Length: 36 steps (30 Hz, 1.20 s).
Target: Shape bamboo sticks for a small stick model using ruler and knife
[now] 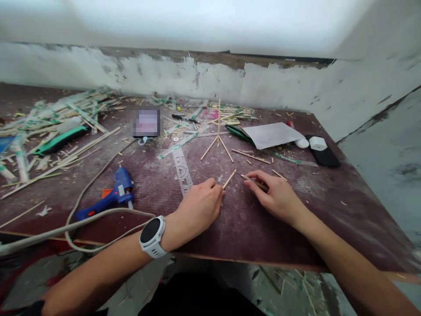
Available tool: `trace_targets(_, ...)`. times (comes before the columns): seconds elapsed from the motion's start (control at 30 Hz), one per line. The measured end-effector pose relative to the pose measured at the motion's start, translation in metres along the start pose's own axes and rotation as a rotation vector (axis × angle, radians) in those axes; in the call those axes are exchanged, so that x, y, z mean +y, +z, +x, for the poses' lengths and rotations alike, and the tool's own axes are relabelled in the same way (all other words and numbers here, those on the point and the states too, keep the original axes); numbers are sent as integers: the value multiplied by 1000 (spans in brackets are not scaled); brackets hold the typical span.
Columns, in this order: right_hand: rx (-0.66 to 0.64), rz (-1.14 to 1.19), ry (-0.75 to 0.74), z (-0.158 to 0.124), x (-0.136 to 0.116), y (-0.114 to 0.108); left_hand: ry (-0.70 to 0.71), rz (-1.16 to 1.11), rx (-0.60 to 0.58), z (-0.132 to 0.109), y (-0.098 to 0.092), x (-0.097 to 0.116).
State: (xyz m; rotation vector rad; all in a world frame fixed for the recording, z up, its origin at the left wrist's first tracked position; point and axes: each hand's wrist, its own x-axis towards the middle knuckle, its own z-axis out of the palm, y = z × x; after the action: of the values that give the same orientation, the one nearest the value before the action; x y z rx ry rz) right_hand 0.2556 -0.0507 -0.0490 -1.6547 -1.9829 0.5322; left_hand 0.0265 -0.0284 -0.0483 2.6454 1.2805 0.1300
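My left hand (208,199), with a white watch on its wrist, is closed around a thin wooden stick (229,179). The stick's upper end points away from me, above the table. In my right hand (278,193) is a slim craft knife (258,183), held like a pen. Its thin metal tip is close to the stick's upper end; I cannot tell whether they touch. Just beyond both hands stands a small frame of sticks (219,127), one upright on splayed legs. A clear plastic ruler (182,170) lies partly behind my left hand.
A blue glue gun (120,191) and its looping cable (74,215) lie at left. Stick bundles (88,107) and a green-black tool (61,139) are farther back, near a blurred screen (147,122). White paper (271,134) and a black phone (324,154) lie at right. A wall rises behind.
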Motion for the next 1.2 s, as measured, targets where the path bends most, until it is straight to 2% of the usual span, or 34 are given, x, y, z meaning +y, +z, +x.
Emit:
trace_targets(0.47, -22, 21, -66, -4, -1, 12, 45, -20, 10, 0, 3, -4)
trace_targets(0.67, -57, -21, -82, -4, -1, 13, 43, -29, 16, 1, 4, -4)
trace_targets(1.2, -38, -84, -110, -5, -2, 16, 36, -21, 7, 2, 4, -3)
